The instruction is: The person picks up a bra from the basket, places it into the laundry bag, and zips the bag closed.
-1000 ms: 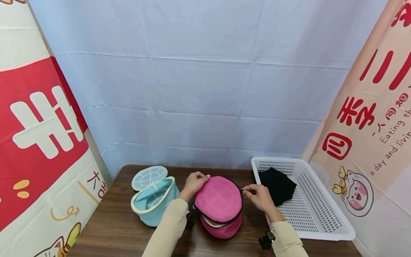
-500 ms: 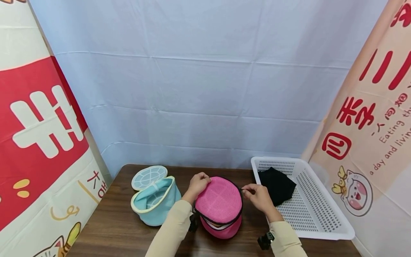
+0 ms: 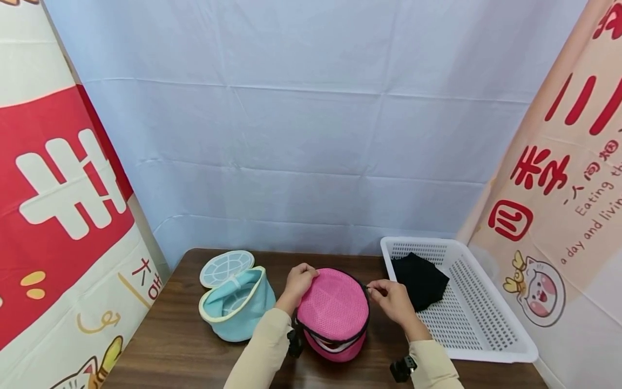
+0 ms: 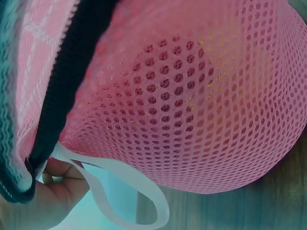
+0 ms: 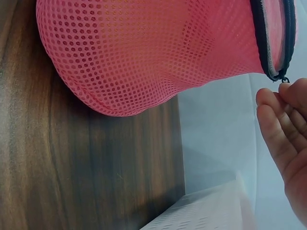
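Observation:
A pink mesh bag with a black zipper round its lid stands on the table, its front partly unzipped with something white showing in the gap. My left hand grips the lid's edge at the left; the left wrist view shows that hand at the zipper's end beside a white loop. At the bag's right side my right hand pinches the zipper pull. In the right wrist view the pull sits at the fingertips of this hand, and pink mesh fills the upper part.
To the left, a light blue bag stands with its round lid folded back. A white basket at the right holds a black cloth item. Behind the brown table hangs a pale blue curtain.
The pink bag has shifted slightly right and its front gap looks narrower. My left hand and forearm have moved a little right; the right hand keeps its pinch at nearly the same place.

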`<state>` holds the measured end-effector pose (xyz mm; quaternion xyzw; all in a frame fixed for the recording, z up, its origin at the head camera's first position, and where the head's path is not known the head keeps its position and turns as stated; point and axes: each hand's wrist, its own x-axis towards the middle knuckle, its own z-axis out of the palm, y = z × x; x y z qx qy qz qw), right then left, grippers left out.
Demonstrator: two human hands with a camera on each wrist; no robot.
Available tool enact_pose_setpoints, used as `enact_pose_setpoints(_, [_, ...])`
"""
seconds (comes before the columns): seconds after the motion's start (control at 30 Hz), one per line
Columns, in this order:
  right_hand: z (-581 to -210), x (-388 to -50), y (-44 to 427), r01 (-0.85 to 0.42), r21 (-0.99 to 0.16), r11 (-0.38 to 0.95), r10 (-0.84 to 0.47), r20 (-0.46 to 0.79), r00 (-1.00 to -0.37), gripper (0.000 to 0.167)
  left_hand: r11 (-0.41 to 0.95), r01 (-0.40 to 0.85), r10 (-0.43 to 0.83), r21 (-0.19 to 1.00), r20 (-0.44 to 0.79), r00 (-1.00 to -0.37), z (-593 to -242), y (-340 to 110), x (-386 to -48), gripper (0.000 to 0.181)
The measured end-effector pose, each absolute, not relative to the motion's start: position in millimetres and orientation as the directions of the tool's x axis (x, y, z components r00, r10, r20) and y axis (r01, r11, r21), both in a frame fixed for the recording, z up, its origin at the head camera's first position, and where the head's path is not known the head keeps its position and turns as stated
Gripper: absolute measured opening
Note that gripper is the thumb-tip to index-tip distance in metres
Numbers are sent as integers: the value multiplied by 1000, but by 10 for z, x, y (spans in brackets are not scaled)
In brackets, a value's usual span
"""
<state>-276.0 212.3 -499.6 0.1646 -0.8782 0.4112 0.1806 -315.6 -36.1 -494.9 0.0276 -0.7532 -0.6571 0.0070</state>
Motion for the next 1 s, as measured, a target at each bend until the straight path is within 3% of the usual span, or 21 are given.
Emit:
enact_pose_setpoints(0.33, [-5016,-2698,2137,-465,-652,599,-148,480,-865,4,39,-81,-199,996,-72,-977,-4972,-398,-3096,8])
enact_pose_setpoints(0.47, [-5019,-2709,2130,-506,-601,618,-148,543,-826,9,5,-71,-248,997,-67,-966,-4978,-375,-3075,8])
enact_pose_setpoints(0.7, [-5037,-2658,2124,-475,-610,634,-126,524,-842,11,-97,-50,-351,994,-82,-933,-5053,-349,-3032,8])
enact_pose_setpoints(1.0, [-5042,-2597,2080,-524,-575,628,-114,598,-793,17,-154,-30,-407,988,-91,-909,-5061,-298,-2969,10])
